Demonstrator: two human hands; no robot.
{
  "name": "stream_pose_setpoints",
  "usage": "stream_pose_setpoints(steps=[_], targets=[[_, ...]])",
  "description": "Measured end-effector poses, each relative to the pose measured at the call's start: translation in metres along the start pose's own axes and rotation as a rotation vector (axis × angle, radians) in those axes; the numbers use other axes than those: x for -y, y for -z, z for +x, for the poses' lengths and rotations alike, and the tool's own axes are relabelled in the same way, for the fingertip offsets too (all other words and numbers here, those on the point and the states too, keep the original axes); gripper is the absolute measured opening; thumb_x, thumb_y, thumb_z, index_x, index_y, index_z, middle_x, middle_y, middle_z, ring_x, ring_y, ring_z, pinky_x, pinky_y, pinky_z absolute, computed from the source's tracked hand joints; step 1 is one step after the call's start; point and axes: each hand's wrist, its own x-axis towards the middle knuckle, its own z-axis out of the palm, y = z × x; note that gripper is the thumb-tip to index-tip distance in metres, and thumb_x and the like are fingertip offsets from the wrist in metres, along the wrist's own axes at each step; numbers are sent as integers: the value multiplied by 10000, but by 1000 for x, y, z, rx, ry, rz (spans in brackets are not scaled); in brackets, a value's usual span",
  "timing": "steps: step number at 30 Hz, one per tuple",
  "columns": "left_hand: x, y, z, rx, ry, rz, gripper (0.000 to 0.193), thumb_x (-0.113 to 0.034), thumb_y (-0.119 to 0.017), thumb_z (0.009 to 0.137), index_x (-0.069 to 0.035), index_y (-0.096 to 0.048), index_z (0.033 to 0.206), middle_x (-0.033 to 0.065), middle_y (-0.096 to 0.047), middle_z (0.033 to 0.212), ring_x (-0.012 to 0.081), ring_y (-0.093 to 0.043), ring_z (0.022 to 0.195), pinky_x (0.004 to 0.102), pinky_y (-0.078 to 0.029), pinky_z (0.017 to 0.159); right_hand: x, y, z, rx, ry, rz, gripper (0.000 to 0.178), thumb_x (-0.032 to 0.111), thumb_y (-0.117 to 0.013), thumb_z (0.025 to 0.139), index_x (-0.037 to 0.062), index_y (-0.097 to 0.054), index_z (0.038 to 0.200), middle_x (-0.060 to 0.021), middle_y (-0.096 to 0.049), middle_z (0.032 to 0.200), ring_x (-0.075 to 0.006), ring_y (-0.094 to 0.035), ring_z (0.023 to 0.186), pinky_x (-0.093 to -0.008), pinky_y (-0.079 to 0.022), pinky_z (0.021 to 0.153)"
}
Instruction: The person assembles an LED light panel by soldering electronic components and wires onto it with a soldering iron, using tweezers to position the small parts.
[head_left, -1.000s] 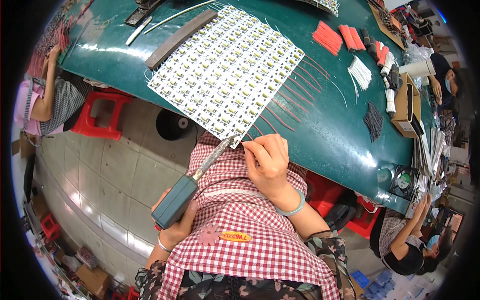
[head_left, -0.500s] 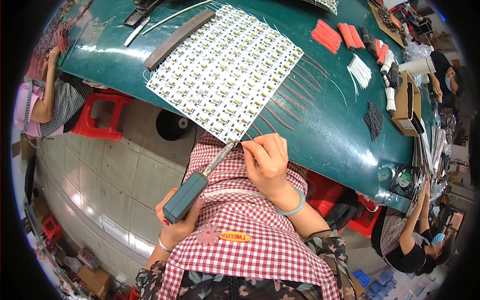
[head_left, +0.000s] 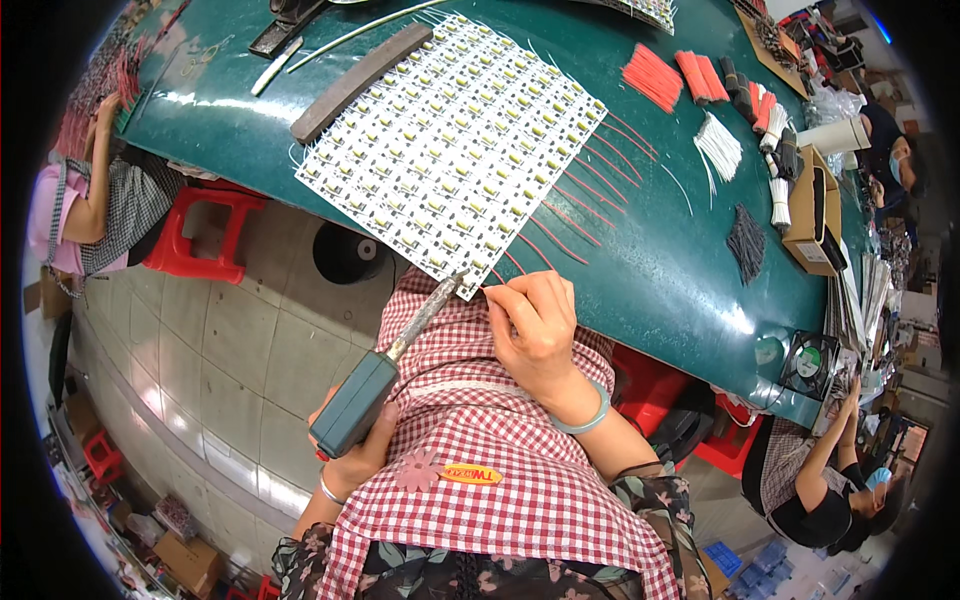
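My left hand is closed around the dark green handle of a soldering iron. The iron's metal barrel slants up to the near corner of a white circuit board panel, which is covered in rows of small yellow-green and black parts. Beside that corner, my right hand pinches the end of a thin red wire, mostly hidden by the fingers. More red wires stick out from the panel's right edge over the green table.
A dark bar lies along the panel's left edge on the green table. Bundles of red wire, white wire and black wire lie to the right. A cardboard box and a small fan stand farther right. Other people sit nearby.
The soldering iron has shifted down and left with my left hand, uncovering the panel's near corner. My right hand stays nearly still, still pinching.
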Motion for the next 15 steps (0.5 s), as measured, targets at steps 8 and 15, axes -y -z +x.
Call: stream_pose_setpoints(steps=[8, 15], targets=[[3, -4, 11, -31, 103, -63, 244, -63, -777, 854, 54, -716, 1059, 132, -723, 938, 197, -692, 786, 325, -553, 693, 7, 20, 15, 88, -90, 62, 194, -8, -775, 759, 36, -714, 937, -69, -625, 886, -258, -605, 827, -394, -448, 729], [-3, -15, 37, -14, 210, -88, 220, -55, -780, 849, 29, -722, 1043, 130, -722, 935, 207, -696, 791, 338, -549, 690, -47, 30, 71, 84, -45, -189, 281, 55, -777, 796, 47, -702, 1067, -86, -665, 1077, -294, -609, 997, -415, -482, 832]])
